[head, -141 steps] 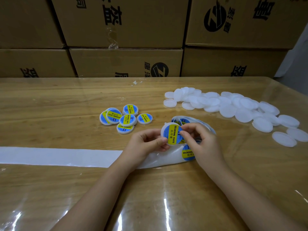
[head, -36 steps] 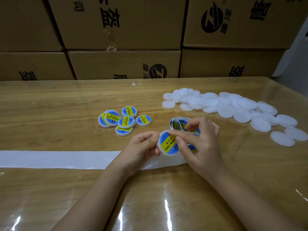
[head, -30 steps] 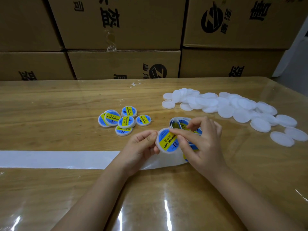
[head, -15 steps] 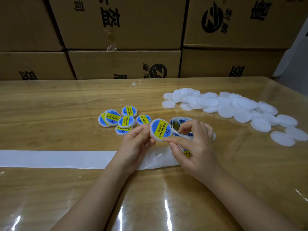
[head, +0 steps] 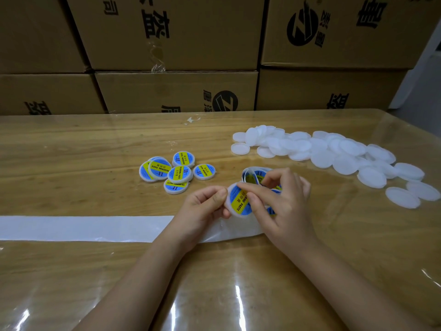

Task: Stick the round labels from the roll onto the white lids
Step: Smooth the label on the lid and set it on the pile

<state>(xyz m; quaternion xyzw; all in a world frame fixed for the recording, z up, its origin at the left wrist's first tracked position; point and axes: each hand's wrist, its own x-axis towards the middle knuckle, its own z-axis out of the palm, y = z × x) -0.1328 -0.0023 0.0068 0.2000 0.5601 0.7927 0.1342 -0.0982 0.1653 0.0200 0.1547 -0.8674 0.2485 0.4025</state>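
My left hand pinches the lid; my right hand presses its label, which could crease if rubbed unevenly.

7 labelled lids, 6 cartons, 1 label roll.

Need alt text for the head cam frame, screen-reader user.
Two hands hold a white lid bearing a blue and yellow label over a wooden table: the left hand grips its edge, the right hand pinches it across the label. Labelled lids lie to the left, plain white lids in a heap to the right, cardboard boxes behind.
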